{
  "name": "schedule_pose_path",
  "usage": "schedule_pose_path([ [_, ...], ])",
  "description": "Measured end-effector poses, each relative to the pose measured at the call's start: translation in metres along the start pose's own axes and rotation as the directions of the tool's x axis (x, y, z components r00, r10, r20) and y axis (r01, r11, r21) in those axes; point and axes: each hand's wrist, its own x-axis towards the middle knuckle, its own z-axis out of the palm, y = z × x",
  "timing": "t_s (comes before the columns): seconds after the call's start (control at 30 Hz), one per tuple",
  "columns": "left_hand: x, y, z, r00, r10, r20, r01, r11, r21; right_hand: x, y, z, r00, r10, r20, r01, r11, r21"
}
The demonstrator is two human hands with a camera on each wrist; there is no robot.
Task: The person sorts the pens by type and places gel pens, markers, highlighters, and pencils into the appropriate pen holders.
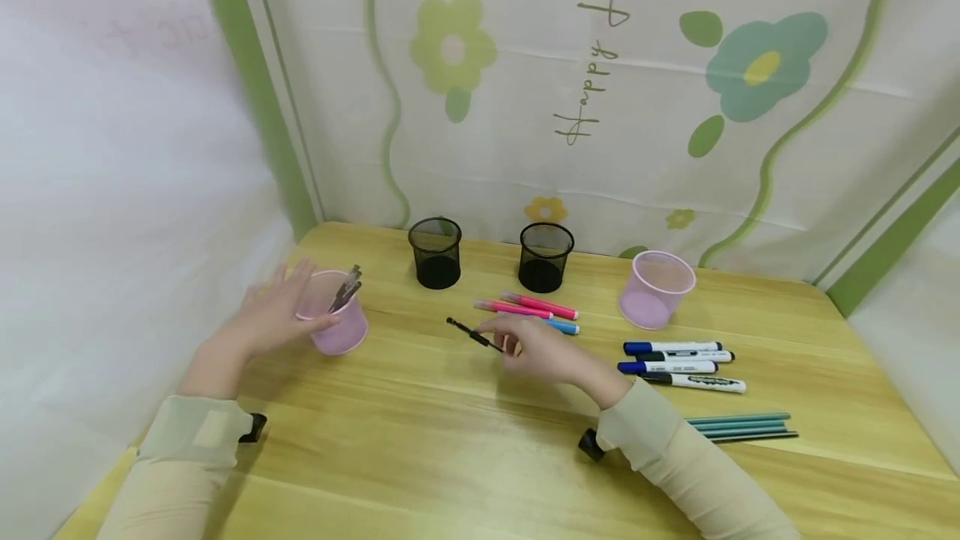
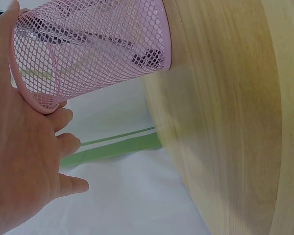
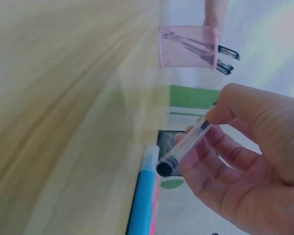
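My left hand point(image 1: 273, 315) holds a pink mesh pen cup point(image 1: 341, 332) by its rim at the left of the table, the thumb on the near side and the fingers round the far side. Several black pens point(image 1: 347, 290) lean inside this cup; its mesh point(image 2: 98, 49) shows them in the left wrist view. Near the middle, my right hand point(image 1: 536, 348) pinches a pen point(image 1: 472, 333) between thumb and fingers, above the tabletop. That pen has a clear barrel point(image 3: 186, 147) with black ends, and its dark tip end points left toward the cup.
Two black mesh cups point(image 1: 437, 265) point(image 1: 546, 261) stand at the back, and another pink mesh cup point(image 1: 656, 294) to their right. Pink and blue markers point(image 1: 540, 305) lie behind my right hand. Whiteboard markers point(image 1: 678, 365) and green pencils point(image 1: 742, 425) lie at the right.
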Motion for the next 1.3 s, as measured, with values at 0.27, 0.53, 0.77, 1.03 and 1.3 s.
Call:
schedule_pose_path([
  [0.27,-0.002,-0.002,0.002,1.000,-0.008,0.005,0.008,1.000,0.003,0.015,-0.008,-0.009,0.997,-0.001,-0.074,0.006,0.998,0.067],
  [0.53,-0.002,-0.004,0.003,1.000,-0.011,0.008,0.011,1.000,-0.005,0.025,-0.009,-0.010,0.994,0.039,-0.105,-0.025,0.991,0.132],
  [0.77,-0.002,-0.004,0.002,1.000,-0.006,0.003,0.006,1.000,-0.001,0.037,-0.015,-0.008,0.983,0.067,-0.169,-0.025,0.971,0.239],
  [1.03,-0.001,-0.002,0.002,1.000,-0.002,0.005,0.002,1.000,0.000,0.054,-0.018,0.000,0.966,0.102,-0.236,0.016,0.893,0.450],
  [1.3,-0.002,-0.002,0.001,1.000,-0.002,0.003,0.002,1.000,-0.001,0.069,-0.026,0.007,0.946,0.138,-0.293,0.026,0.869,0.494],
])
